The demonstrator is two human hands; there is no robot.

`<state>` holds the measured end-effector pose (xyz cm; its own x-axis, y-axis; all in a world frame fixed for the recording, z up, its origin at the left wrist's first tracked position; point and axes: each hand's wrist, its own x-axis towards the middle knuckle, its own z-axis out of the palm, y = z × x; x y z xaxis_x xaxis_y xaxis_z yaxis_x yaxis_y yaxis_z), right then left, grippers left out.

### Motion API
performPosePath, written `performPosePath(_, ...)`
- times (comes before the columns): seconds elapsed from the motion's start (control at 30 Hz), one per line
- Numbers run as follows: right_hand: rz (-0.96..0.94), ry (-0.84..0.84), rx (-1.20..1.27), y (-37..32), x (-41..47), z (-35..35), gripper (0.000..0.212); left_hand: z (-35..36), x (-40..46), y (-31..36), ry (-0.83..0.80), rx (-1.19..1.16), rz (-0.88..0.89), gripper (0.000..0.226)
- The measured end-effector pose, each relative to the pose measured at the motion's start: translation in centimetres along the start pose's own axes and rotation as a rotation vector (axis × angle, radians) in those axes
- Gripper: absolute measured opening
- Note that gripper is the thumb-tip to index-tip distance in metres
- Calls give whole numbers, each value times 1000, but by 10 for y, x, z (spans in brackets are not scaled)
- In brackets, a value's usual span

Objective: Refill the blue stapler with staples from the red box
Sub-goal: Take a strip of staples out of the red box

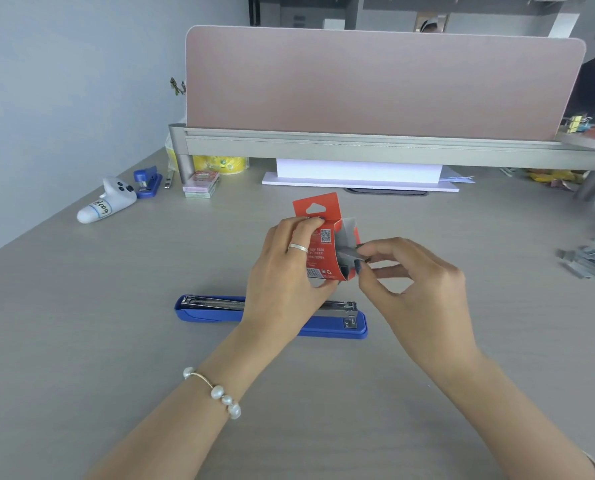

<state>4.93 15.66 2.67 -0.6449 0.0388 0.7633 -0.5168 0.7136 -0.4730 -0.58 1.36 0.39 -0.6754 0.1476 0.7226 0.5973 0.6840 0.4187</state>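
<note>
Mid-frame, we log our left hand (285,268) gripping the red box (324,244), right hand (410,271) fingers pinching a staple strip (349,251) out — next, seating it in the opened blue stapler (213,311) below.

a pink divider panel (375,81) stands along the far edge of the grey desk (81,323). far left lie a white ghost-shaped toy (107,200), a small blue stapler (147,181) and stacked small boxes (201,183). loose staple strips (589,259) lie at the right.
</note>
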Motion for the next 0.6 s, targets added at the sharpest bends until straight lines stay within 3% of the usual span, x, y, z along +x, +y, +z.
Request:
performPosePath(0.27, -32, 29, -108, 5, 5, 1, 11, 2, -4, 11, -31, -54, -34, 74)
performPosePath(0.6, -45, -167, -153, -3, 32, -11, 20, 1, -4, 12, -106, -161, -149, 73)
